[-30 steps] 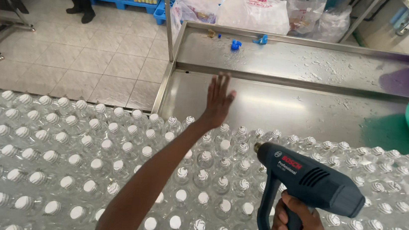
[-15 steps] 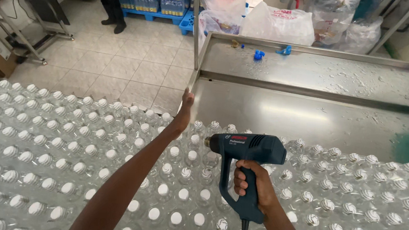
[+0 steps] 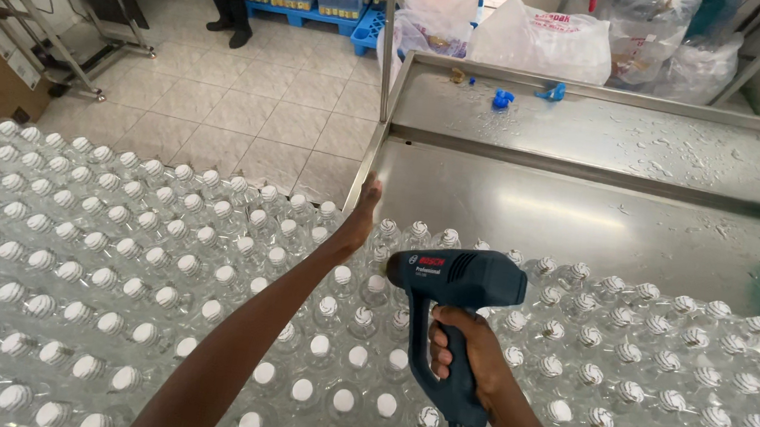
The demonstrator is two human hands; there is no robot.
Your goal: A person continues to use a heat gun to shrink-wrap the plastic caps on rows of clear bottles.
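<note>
- Left arm stretched out toward 12 o'clock over the bottles; left hand released, edge-on, fingers together and straight, resting at the far edge of the bottle field by the bench corner.
- Right hand clenched round the grip of a blue heat gun, wrist bent, forearm coming in from 5 o'clock.
- Heat gun held just above the bottle caps, nozzle pointing to 9 o'clock, toward the left forearm.
- Bottles, capped and clear, packed tight, fill the near half of the view.
</note>
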